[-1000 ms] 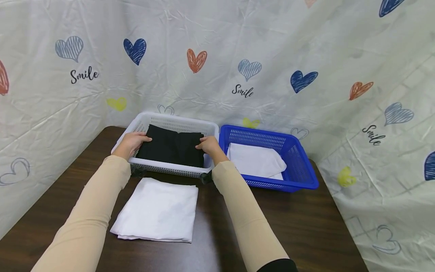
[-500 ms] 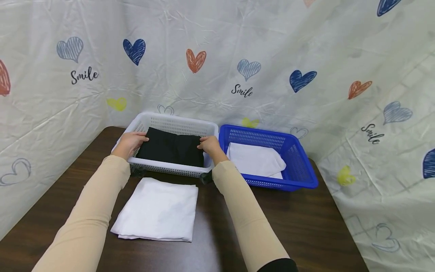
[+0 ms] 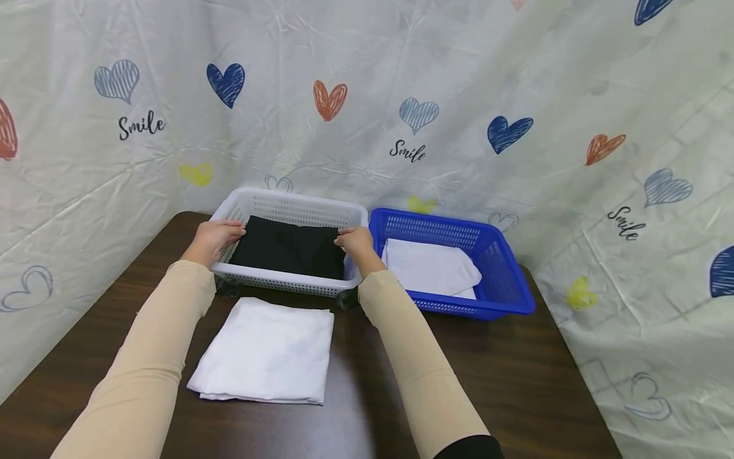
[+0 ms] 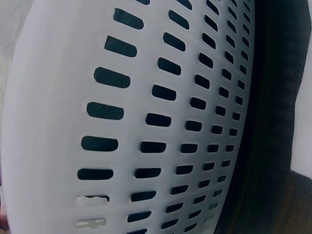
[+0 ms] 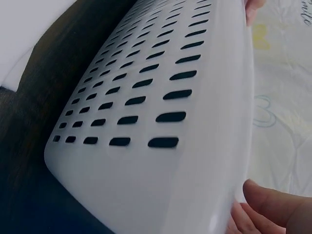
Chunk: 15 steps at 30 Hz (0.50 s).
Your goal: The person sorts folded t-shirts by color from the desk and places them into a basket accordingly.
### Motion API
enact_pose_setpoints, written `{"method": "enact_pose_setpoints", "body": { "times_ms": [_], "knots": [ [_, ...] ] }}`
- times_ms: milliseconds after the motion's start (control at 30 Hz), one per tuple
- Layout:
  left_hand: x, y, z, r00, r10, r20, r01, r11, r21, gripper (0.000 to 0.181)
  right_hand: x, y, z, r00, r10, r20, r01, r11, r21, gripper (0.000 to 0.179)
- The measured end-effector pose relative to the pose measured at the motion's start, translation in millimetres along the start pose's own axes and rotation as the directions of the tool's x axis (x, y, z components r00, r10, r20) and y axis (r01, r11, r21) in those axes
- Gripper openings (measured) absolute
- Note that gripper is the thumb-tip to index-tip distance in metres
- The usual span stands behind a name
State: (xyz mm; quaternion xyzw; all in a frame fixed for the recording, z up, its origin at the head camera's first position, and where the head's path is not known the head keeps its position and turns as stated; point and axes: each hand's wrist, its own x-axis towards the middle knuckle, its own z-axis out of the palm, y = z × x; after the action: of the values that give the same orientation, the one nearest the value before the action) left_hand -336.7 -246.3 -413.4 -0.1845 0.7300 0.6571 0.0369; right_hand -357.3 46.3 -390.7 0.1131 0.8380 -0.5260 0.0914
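Observation:
A folded black cloth (image 3: 287, 247) lies inside the white basket (image 3: 287, 280). My left hand (image 3: 213, 241) is over the basket's left rim, its fingers extended beside the cloth's left edge. At the cloth's upper right corner is my right hand (image 3: 357, 245), thumb and fingertips close together; whether they pinch the cloth is hidden. The left wrist view is mostly filled by the slotted basket wall (image 4: 146, 117). In the right wrist view, the thumb of my right hand (image 5: 268, 209) shows above the rim, with no cloth visible near it.
A folded white cloth (image 3: 264, 350) lies on the dark wooden table (image 3: 487, 389) in front of the white basket. To the right stands a blue basket (image 3: 504, 280) with another white cloth (image 3: 430, 268) in it. A heart-patterned curtain (image 3: 355, 51) hangs behind.
My left hand has drawn slightly left, away from the black cloth. The cloth's upper edge has sunk a little lower in the basket. My right hand has shifted slightly right.

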Motion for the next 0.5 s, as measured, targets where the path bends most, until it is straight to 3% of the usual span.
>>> {"method": "enact_pose_setpoints", "body": {
  "times_ms": [233, 333, 500],
  "knots": [
    [1.4, 2.1, 0.5, 1.0, 0.005, -0.004, -0.005, 0.998, -0.068, 0.053, -0.5, 0, -6, 0.999, 0.023, 0.036, -0.025, 0.999, 0.037, 0.04],
    [-0.5, 1.7, -0.4, 1.0, 0.018, 0.007, -0.017, 0.998, -0.057, 0.053, -2.9, 1, -7, 0.999, 0.024, 0.04, -0.027, 0.996, 0.087, 0.041],
    [-8.0, 0.9, -8.0, 0.999, 0.025, 0.027, -0.026, 0.999, 0.031, 0.054, -12.7, 3, -10, 0.997, -0.009, 0.071, -0.002, 0.989, 0.15, 0.045]
  ]
}}
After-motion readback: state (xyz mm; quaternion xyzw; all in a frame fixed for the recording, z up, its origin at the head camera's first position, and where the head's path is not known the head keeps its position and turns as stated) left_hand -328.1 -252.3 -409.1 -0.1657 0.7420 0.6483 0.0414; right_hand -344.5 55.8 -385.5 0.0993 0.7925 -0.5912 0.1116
